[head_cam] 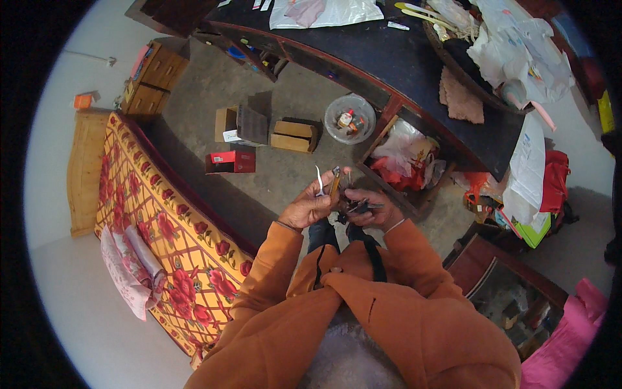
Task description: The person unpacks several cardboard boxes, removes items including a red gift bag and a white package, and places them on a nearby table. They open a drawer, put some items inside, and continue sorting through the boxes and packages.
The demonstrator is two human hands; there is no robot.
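Note:
In front of my body, my left hand [311, 205] grips a slim yellowish tool with a metal tip [335, 182]. A thin curved white plastic piece [319, 181] also sticks up from its fingers. Close beside it, my right hand [379, 206] holds a bunch of small dark and metallic items [358, 206], too small to name surely. A thin light-coloured strip [349, 181] stands up between the two hands. Just beyond the right hand is a pulled-out wooden drawer [388, 184] holding plastic bags [401, 148] and red wrapping [396, 176].
A clear plastic bin [332, 131] with small bottles stands on the floor near cardboard boxes [293, 137] and a red box [238, 161]. The dark-topped desk [340, 53] runs across the far side. A flower-patterned bed [165, 219] is at left; a glass-topped cabinet [466, 260] at right.

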